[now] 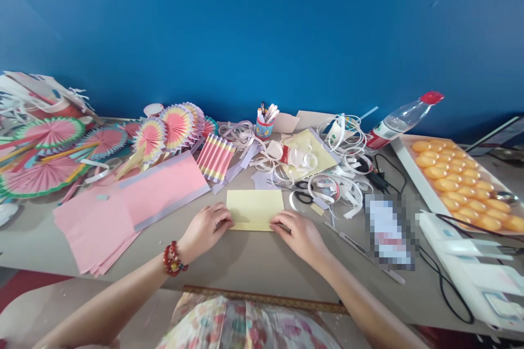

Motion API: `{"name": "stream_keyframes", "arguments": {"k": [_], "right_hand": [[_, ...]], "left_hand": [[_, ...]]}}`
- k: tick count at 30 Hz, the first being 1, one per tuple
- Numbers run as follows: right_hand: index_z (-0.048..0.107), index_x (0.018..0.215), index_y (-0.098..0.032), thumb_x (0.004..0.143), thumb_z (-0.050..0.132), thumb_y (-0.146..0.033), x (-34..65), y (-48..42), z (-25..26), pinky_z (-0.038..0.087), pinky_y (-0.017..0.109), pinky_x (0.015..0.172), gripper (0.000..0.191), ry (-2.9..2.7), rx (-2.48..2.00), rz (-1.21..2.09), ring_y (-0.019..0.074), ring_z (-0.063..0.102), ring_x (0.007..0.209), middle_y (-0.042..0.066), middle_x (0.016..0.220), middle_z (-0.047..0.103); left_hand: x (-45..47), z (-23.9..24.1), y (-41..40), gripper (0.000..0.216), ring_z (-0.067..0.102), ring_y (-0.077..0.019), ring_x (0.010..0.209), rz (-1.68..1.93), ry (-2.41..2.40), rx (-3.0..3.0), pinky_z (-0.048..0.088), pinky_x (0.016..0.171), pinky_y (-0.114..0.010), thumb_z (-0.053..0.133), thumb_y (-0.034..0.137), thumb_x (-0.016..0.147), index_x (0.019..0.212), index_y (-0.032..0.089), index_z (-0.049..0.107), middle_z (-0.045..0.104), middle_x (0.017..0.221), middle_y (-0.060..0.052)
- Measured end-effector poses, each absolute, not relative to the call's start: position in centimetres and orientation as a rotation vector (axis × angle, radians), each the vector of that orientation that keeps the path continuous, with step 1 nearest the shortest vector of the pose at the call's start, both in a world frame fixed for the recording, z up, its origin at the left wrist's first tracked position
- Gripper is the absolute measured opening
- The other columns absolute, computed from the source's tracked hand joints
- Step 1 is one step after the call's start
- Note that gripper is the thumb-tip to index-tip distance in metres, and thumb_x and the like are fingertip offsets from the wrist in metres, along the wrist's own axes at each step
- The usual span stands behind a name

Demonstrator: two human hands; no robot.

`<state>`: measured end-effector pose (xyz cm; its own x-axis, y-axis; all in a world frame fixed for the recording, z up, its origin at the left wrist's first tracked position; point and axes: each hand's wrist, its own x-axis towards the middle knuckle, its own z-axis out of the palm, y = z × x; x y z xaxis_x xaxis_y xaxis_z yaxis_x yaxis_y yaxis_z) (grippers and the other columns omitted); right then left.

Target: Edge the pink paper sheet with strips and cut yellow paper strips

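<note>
A pale yellow sheet of paper (254, 208) lies flat on the grey table (245, 262) in front of me. My left hand (204, 229), with a red bead bracelet at the wrist, pinches the sheet's near left corner with curled fingers. My right hand (298, 234) presses and pinches the near right corner the same way. Both hands rest on the table along the sheet's front edge.
A stack of pink paper sheets (123, 207) lies left, with colourful folded paper fans (53, 147) behind. White paper strips (327, 169), scissors (301, 191) and a pen cup (264, 125) lie beyond. A plastic bottle (401, 117), an orange tray (458, 180) and white devices (470, 262) sit right.
</note>
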<state>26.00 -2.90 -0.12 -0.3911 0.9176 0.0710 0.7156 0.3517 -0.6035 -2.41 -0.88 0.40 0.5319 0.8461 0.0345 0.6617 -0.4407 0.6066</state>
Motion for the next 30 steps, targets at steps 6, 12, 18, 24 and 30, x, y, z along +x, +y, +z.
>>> {"name": "stream_keyframes", "arguments": {"k": [6,12,18,24,30], "right_hand": [[0.061,0.085,-0.025,0.091,0.058,-0.025,25.8,-2.2,-0.1,0.043,0.027,0.071,0.007,-2.246,-1.536,0.718,0.0174,0.065,0.082,0.000,0.086,0.070],[0.060,0.081,-0.025,0.089,0.059,-0.024,25.9,-1.8,0.3,0.042,0.026,0.068,0.008,-2.267,-1.529,0.753,0.0169,0.065,0.082,-0.001,0.085,0.070],[0.059,0.080,-0.025,0.086,0.063,-0.023,25.6,-1.7,0.5,0.041,0.026,0.068,0.007,-2.257,-1.568,0.796,0.0165,0.064,0.082,-0.002,0.084,0.069],[0.059,0.080,-0.024,0.088,0.060,-0.026,25.7,-1.7,0.5,0.041,0.026,0.066,0.007,-2.264,-1.555,0.781,0.0165,0.064,0.080,-0.001,0.084,0.069],[0.059,0.081,-0.024,0.087,0.060,-0.026,25.8,-1.7,0.3,0.041,0.026,0.066,0.007,-2.266,-1.548,0.764,0.0167,0.064,0.080,-0.001,0.083,0.069]], "left_hand": [[-2.4,0.5,-0.5,0.022,0.060,-0.0154,0.078,0.437,1.192,2.232,0.041,0.075,-0.027,0.049,0.026,0.099,0.082,0.019,0.061,0.063,0.083,-0.001],[-2.6,0.8,-0.4,0.020,0.060,-0.0145,0.074,0.429,1.159,2.250,0.041,0.073,-0.027,0.049,0.024,0.098,0.081,0.019,0.060,0.064,0.079,0.000],[-2.7,0.4,-0.4,0.020,0.062,-0.0154,0.078,0.416,1.137,2.288,0.039,0.075,-0.028,0.048,0.021,0.099,0.082,0.019,0.059,0.065,0.081,0.000],[-2.7,0.3,-0.6,0.020,0.061,-0.0154,0.078,0.420,1.126,2.305,0.038,0.076,-0.029,0.046,0.021,0.099,0.082,0.019,0.058,0.064,0.081,-0.001],[-2.8,0.2,-0.8,0.021,0.060,-0.0163,0.080,0.424,1.118,2.327,0.038,0.077,-0.030,0.045,0.021,0.099,0.083,0.019,0.057,0.064,0.082,-0.002]]}}
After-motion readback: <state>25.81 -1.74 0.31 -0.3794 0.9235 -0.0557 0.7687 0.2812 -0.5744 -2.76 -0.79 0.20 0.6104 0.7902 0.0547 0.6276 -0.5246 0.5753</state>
